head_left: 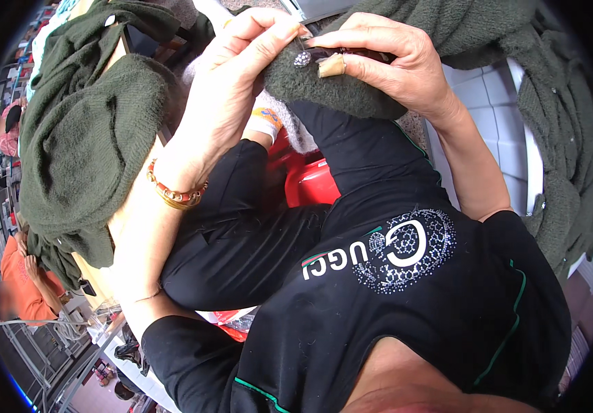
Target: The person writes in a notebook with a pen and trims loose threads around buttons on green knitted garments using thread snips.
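1. Knitwear, dark green, lies heaped at my left and upper right.
2. My left hand pinches the green knit piece held up before me.
3. My right hand grips its top edge.
4. A small sparkly bead sits on it between my fingertips.

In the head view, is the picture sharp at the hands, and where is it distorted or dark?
Head view: sharp at the left hand and right hand pinching the dark green knitted fabric; soft even light; black vignette at the corners; strong fisheye bending near the rim.
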`<move>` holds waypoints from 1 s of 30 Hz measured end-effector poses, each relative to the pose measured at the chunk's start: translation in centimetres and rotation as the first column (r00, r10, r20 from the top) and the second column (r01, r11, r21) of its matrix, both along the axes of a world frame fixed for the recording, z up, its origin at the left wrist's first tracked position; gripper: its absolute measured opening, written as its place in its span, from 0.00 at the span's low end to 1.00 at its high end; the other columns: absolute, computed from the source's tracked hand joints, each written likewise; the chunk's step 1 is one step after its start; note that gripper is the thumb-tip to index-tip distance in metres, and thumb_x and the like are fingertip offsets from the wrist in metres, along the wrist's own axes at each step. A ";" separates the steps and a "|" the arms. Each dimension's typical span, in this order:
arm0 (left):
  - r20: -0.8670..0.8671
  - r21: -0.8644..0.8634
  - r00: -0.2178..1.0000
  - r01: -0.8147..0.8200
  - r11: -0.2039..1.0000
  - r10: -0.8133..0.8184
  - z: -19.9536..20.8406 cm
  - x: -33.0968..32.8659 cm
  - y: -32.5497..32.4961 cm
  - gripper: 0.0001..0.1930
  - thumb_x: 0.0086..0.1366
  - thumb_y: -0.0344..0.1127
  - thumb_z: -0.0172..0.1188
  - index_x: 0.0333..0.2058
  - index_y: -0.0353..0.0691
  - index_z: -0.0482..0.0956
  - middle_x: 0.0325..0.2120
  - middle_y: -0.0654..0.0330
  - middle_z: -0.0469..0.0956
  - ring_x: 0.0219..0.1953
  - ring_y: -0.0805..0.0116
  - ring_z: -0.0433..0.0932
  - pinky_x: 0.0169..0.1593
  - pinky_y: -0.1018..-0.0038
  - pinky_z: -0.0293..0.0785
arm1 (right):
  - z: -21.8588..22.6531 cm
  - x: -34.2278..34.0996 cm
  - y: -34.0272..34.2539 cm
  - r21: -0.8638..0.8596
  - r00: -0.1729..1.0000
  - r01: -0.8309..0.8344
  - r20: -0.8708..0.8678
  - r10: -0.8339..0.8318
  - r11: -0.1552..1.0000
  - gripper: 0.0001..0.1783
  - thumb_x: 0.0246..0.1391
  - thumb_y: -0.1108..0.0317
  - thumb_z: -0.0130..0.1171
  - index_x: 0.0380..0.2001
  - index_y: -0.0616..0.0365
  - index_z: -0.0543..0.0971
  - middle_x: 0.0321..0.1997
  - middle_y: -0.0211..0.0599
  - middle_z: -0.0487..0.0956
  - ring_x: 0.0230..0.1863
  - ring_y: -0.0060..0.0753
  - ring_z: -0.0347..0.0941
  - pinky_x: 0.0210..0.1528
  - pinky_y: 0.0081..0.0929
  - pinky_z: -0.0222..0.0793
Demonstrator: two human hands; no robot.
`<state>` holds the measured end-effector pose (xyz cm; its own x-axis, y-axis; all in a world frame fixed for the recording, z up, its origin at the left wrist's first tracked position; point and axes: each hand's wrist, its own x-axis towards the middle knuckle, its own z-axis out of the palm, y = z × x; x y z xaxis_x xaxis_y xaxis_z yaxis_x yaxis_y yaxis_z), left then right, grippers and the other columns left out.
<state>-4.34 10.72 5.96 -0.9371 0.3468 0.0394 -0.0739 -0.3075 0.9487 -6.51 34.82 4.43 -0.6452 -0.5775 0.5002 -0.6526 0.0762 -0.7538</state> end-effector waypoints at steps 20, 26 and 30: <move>-0.104 -0.012 0.994 0.028 1.000 -0.029 1.0 0.3 0.6 0.07 0.72 0.33 0.58 0.42 0.37 0.80 0.39 0.64 0.81 0.42 0.78 0.78 0.51 0.80 0.72 | -0.4 0.2 -0.7 -0.114 0.996 0.012 0.090 -0.002 0.993 0.17 0.54 0.73 0.68 0.48 0.63 0.83 0.42 0.34 0.80 0.39 0.22 0.74 0.43 0.18 0.70; -0.028 0.071 0.999 0.046 0.996 -0.044 1.3 0.5 0.8 0.06 0.72 0.32 0.57 0.41 0.37 0.81 0.37 0.62 0.82 0.42 0.76 0.79 0.51 0.79 0.73 | 0.4 0.5 -1.1 -0.042 1.000 0.009 -0.001 -0.009 0.999 0.17 0.50 0.77 0.68 0.46 0.62 0.84 0.36 0.30 0.78 0.33 0.19 0.69 0.36 0.17 0.66; -0.003 0.078 0.999 0.051 0.996 -0.050 1.0 0.5 0.7 0.06 0.72 0.32 0.57 0.41 0.37 0.81 0.38 0.62 0.82 0.42 0.77 0.79 0.51 0.79 0.73 | 0.5 0.6 -0.9 -0.005 0.999 0.002 0.034 -0.002 1.000 0.17 0.50 0.78 0.67 0.46 0.62 0.84 0.35 0.30 0.78 0.33 0.19 0.69 0.37 0.18 0.66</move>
